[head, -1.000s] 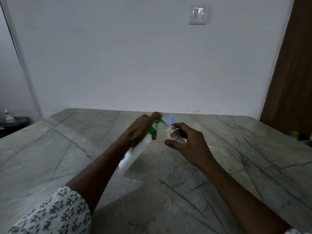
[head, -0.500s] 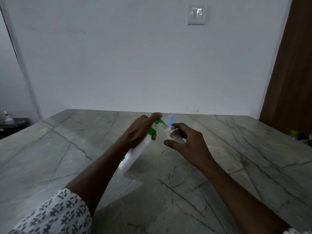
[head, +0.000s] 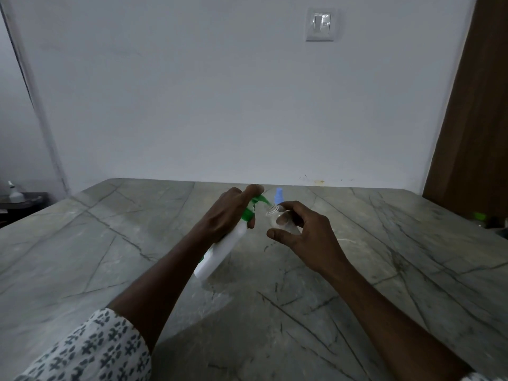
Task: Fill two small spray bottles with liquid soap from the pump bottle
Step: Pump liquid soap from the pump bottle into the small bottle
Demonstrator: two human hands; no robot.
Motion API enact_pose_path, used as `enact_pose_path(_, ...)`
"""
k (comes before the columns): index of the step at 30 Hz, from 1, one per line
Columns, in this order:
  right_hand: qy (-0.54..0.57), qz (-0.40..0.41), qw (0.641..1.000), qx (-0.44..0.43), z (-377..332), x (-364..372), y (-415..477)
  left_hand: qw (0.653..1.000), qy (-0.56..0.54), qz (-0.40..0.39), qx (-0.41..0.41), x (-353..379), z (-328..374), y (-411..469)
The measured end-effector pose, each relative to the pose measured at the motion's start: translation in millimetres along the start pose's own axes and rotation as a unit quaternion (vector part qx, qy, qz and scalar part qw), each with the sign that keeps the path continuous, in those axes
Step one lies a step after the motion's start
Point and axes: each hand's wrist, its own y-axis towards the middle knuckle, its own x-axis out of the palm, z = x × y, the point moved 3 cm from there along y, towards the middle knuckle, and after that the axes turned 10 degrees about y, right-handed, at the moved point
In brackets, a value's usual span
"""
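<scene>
Frame center: left hand (head: 228,215) grips the tilted pump bottle (head: 222,248), its green nozzle (head: 261,199) pointing right, tip just at the open mouth of the clear spray bottle (head: 276,217) clasped in the right hand (head: 308,237) above the tabletop (head: 82,257).

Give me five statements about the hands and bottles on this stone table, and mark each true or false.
1. The left hand holds the white pump bottle tilted, its green nozzle aimed at the small clear bottle. True.
2. The small clear bottle in the right hand has its cap screwed on. False: its threaded neck is open.
3. A blue spray top shows behind the hands. True.
4. The pump bottle stands upright on the table. False: it is lifted and slanted.
5. The right hand is resting flat on the table. False: it grips the small clear bottle.
</scene>
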Motion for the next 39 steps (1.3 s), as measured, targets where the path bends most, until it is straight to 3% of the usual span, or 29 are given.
enact_pose_path(8, 0.028, -0.010, 0.999, 0.017, 3, 4, -1, 1.000, -0.018, -0.014, 0.001, -3, 1, -1)
enact_pose_path(20, 0.161, -0.048, 0.981, 0.095, 23, 4, 6, 1.000, 0.005, -0.010, -0.012, -1, -3, 3)
enact_pose_path(39, 0.234, -0.055, 0.968, 0.079, 25, 1, 8, 1.000, 0.004, -0.010, -0.017, 1, -1, 3)
